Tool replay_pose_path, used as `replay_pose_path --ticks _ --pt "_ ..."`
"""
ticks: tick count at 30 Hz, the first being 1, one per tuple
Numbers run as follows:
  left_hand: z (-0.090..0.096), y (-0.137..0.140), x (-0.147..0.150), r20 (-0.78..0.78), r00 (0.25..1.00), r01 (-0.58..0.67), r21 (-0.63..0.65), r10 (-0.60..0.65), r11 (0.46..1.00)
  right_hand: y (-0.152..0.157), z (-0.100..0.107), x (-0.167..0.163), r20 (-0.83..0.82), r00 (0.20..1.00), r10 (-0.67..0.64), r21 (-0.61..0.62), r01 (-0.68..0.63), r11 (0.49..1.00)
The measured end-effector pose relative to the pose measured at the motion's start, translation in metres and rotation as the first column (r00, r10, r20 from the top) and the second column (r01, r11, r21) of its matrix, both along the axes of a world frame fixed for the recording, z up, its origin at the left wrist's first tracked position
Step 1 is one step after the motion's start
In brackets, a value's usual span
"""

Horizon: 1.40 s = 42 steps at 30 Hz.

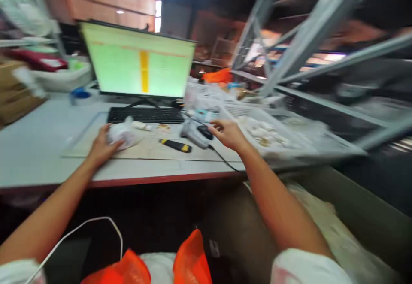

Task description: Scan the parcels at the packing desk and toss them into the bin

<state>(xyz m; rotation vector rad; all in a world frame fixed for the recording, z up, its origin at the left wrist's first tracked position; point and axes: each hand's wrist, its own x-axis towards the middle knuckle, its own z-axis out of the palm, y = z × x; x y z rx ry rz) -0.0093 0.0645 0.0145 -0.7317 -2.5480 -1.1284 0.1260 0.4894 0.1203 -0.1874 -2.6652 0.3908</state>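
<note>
My left hand (102,146) is closed around a white, plastic-wrapped bundle (122,135) resting on the mat; blur hides what is inside. My right hand (228,134) is just right of the black computer mouse (205,132), thumb and fingers loosely curled and apart, with nothing visible between them. Beside the mouse lies a grey handheld scanner (195,135) with a black cable. A black and yellow box cutter (175,145) lies on the mat between my hands. Behind it are a small white tube-like piece (141,126) and a small round tan item (163,128).
A lit monitor (112,63) stands behind a black keyboard (146,115). White baskets (291,144) holding small pale pieces are at the right, beside grey metal shelving (309,31). At the left are a cardboard box (19,97) and a blue tape roll (80,93).
</note>
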Motion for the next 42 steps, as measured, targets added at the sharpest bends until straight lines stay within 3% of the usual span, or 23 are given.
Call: replay_pose_path --ticks 1,2,6,9,12,14,16,19,21,23,26,29,31,34,40,42 --pt "-0.011 -0.017 -0.003 0.044 0.992 -0.123 0.064 0.12 0.99 -0.005 -0.019 -0.018 0.024 1.0 0.012 0.006 -0.012 1.0" --pt "-0.021 -0.027 -0.008 0.071 0.986 -0.155 0.1 0.148 0.983 -0.01 -0.037 -0.034 0.042 0.999 0.001 0.027 -0.002 1.0" --pt "-0.039 -0.029 -0.026 0.048 0.991 -0.134 0.243 0.126 0.961 -0.018 -0.083 -0.068 0.09 0.985 -0.144 0.106 0.134 0.985" --pt "-0.04 -0.023 -0.026 0.051 0.994 -0.103 0.3 0.092 0.948 -0.024 -0.091 -0.077 0.025 0.989 -0.149 0.065 0.147 0.987" --pt "-0.04 -0.022 -0.021 0.064 0.995 -0.095 0.341 0.078 0.935 -0.051 -0.081 -0.09 -0.098 0.992 0.075 -0.062 -0.081 0.995" --pt "-0.04 -0.021 -0.019 0.043 0.996 -0.086 0.358 0.075 0.93 -0.085 -0.07 -0.103 -0.113 0.941 0.32 -0.165 -0.335 0.928" --pt "-0.041 -0.021 -0.017 -0.007 0.998 -0.061 0.351 0.068 0.935 -0.126 -0.062 -0.118 -0.114 0.832 0.542 -0.226 -0.553 0.802" --pt "-0.042 -0.02 -0.015 -0.115 0.991 -0.031 0.331 0.073 0.943 -0.187 -0.061 -0.137 -0.116 0.645 0.755 -0.175 -0.762 0.624" --pt "-0.043 -0.019 -0.014 -0.196 0.977 -0.019 0.33 0.088 0.944 -0.217 -0.069 -0.142 -0.078 0.571 0.817 -0.103 -0.82 0.563" --pt "-0.043 -0.019 -0.012 -0.265 0.959 -0.011 0.334 0.105 0.942 -0.234 -0.081 -0.141 -0.034 0.579 0.815 -0.027 -0.816 0.578" --pt "-0.043 -0.019 -0.01 -0.33 0.937 0.016 0.366 0.113 0.931 -0.237 -0.095 -0.136 -0.056 0.648 0.76 0.006 -0.761 0.649" --pt "-0.045 -0.019 -0.012 -0.323 0.945 0.08 0.38 0.051 0.922 -0.228 -0.098 -0.138 -0.245 0.68 0.691 -0.211 -0.733 0.647" --pt "-0.048 -0.019 -0.016 -0.229 0.973 0.099 0.347 -0.018 0.933 -0.224 -0.096 -0.142 -0.38 0.736 0.56 -0.462 -0.676 0.574" --pt "-0.051 -0.015 -0.02 -0.021 0.994 0.113 0.284 -0.111 0.952 -0.226 -0.093 -0.148 -0.447 0.827 0.34 -0.732 -0.557 0.393" --pt "-0.042 -0.005 -0.014 0.176 0.966 0.153 0.206 -0.19 0.966 -0.236 -0.09 -0.156 -0.542 0.836 0.093 -0.839 -0.544 0.002" --pt "-0.038 -0.004 -0.013 0.205 0.963 0.127 0.221 -0.173 0.967 -0.244 -0.087 -0.16 -0.533 0.845 0.037 -0.845 -0.531 -0.057"
